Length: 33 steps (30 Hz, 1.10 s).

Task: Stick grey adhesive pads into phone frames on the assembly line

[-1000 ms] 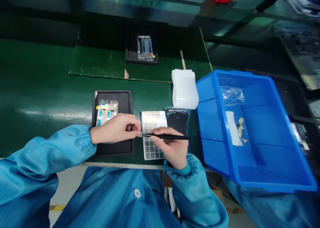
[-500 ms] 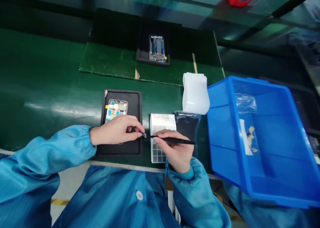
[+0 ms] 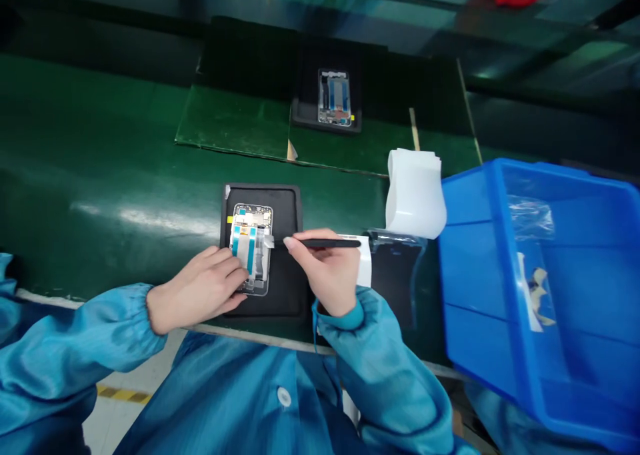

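My left hand (image 3: 207, 283) lies over the lower left of an opened phone (image 3: 259, 285), its fingers stretched out and resting on the frame. The phone's circuit board and blue strips show, and it lies in a black tray (image 3: 285, 295). Black tweezers (image 3: 333, 243) are pinched in my right hand (image 3: 331, 268), pointing left. At their tip a small greyish piece (image 3: 269, 241) is over the phone's right edge; I cannot tell whether it touches. Behind my right hand, a white sheet (image 3: 365, 268) is mostly hidden.
Right of the sheet lies a dark film (image 3: 395, 275), with a stack of curled white sheets (image 3: 415, 195) behind it. A large blue bin (image 3: 470, 268) stands at the right. Farther back, another opened phone (image 3: 335, 98) rests in a second black tray (image 3: 305, 118).
My right hand has carried the tweezers and the small piece up and left to the phone. My left hand has left the tweezer tip and come down onto the phone. The view has shifted.
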Motion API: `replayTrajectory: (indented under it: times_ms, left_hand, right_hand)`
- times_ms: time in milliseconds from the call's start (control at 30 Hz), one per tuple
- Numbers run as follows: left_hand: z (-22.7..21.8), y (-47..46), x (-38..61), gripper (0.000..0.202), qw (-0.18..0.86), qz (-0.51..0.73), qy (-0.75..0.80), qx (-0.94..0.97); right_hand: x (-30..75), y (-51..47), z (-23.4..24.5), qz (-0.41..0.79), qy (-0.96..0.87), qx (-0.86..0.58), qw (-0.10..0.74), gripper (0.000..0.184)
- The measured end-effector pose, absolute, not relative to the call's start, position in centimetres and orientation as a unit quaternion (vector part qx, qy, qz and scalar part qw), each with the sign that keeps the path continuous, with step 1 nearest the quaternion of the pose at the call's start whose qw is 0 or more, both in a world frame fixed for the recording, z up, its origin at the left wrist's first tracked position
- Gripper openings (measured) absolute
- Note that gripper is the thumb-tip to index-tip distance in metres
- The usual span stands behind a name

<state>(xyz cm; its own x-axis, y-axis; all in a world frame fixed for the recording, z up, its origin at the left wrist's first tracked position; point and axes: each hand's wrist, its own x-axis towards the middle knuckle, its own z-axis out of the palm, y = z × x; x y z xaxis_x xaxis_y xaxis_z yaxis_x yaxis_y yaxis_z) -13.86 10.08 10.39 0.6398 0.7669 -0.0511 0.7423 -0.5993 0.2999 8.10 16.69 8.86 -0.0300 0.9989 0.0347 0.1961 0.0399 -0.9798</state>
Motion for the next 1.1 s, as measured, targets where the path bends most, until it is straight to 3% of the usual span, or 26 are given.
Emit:
replayTrajectory:
  times_ms: [300,500,1100]
  left_hand:
    - [9.5,11.0,-12.5,0.026,0.144,0.136,0.412,0.889]
    - [8.4,14.2,-16.3,0.019,0.130,0.206,0.510,0.825]
    - [7.1,15.3,-17.5,0.020,0.126,0.206,0.528,0.815]
  right_hand:
    - [5.4,18.0,7.1,0.476,-0.594,-0.524,0.382,0.016]
    - [5.3,17.9,7.7,0.463,-0.612,-0.531,0.360,0.017]
    - [5.3,17.9,7.7,0.445,-0.618,-0.543,0.352,0.016]
